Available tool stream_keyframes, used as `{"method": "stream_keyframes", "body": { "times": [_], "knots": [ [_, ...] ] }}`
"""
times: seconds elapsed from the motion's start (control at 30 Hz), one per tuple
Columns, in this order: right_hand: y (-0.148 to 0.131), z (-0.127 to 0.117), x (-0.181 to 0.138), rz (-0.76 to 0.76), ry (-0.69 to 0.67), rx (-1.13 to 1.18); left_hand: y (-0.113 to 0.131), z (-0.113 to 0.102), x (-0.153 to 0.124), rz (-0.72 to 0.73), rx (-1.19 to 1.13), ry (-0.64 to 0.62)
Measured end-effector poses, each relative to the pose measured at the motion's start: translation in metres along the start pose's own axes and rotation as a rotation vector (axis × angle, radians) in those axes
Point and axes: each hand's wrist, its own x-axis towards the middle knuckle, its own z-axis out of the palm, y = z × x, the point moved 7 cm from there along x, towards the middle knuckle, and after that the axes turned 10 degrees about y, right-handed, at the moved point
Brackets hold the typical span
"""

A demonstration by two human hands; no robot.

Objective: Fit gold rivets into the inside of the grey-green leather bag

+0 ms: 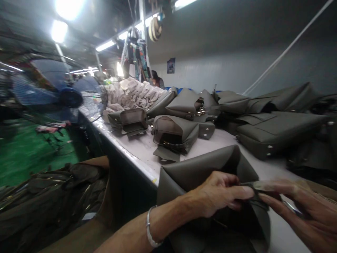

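At the near edge of the pale surface [147, 147], the left hand [218, 196] and right hand [302, 207] pinch closed fingers on a narrow strap of the olive-grey leather bag [200, 168], apparently holding it taut for handling.

The right hand [302, 211] is smeared by motion and cut off by the right and bottom edges, so its grip cannot be told. The left hand [218, 193] covers the part of the grey bag [200, 172] it pinches, and the bag's lower end runs off the bottom edge. The fan [60, 95] and everything left of the table [142, 147] is blurred. A person [157, 80] far behind the pale pile [131, 93] is mostly hidden.
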Motion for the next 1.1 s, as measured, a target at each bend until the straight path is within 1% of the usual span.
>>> {"method": "stream_keyframes", "body": {
  "times": [0.03,0.07,0.17,0.3,0.37,0.43,0.5,0.57,0.67,0.77,0.83,0.9,1.0,1.1],
  "knots": [
    [-0.009,-0.001,0.004,-0.014,-0.082,0.065,-0.001,0.002,-0.001,0.019,0.000,-0.017],
    [-0.018,-0.003,0.008,-0.037,-0.113,0.144,-0.001,0.003,-0.002,0.040,0.011,-0.025],
    [-0.025,-0.004,0.017,0.076,-0.105,0.243,-0.003,0.004,-0.002,0.061,-0.004,-0.014],
    [-0.014,0.003,0.011,0.291,-0.012,0.291,-0.001,0.007,-0.002,0.075,0.015,-0.021],
    [-0.008,0.005,0.005,0.352,0.005,0.358,-0.001,0.007,-0.002,0.060,0.035,-0.008],
    [-0.003,0.004,0.001,0.376,-0.020,0.478,-0.001,0.008,-0.003,0.045,0.047,0.002],
    [-0.001,0.001,0.001,0.358,-0.072,0.574,-0.001,0.009,-0.003,0.044,0.050,-0.005],
    [-0.003,-0.003,0.005,0.288,-0.141,0.603,-0.001,0.010,-0.004,0.053,0.043,-0.015],
    [-0.011,-0.005,0.012,0.176,-0.249,0.594,-0.002,0.009,-0.005,0.051,0.004,-0.017],
    [-0.015,-0.003,0.019,0.147,-0.326,0.555,-0.004,0.008,-0.006,0.029,-0.025,-0.005],
    [-0.016,-0.002,0.022,0.132,-0.349,0.517,-0.005,0.007,-0.007,0.027,-0.027,0.003],
    [-0.018,-0.002,0.026,0.109,-0.317,0.487,-0.004,0.007,-0.006,0.037,-0.024,0.008],
    [-0.020,-0.002,0.026,0.120,-0.191,0.395,-0.002,0.009,-0.005,0.055,0.006,-0.006],
    [-0.021,0.001,0.015,0.259,-0.032,0.234,0.000,0.010,-0.004,0.096,0.061,0.012]
  ]
}}
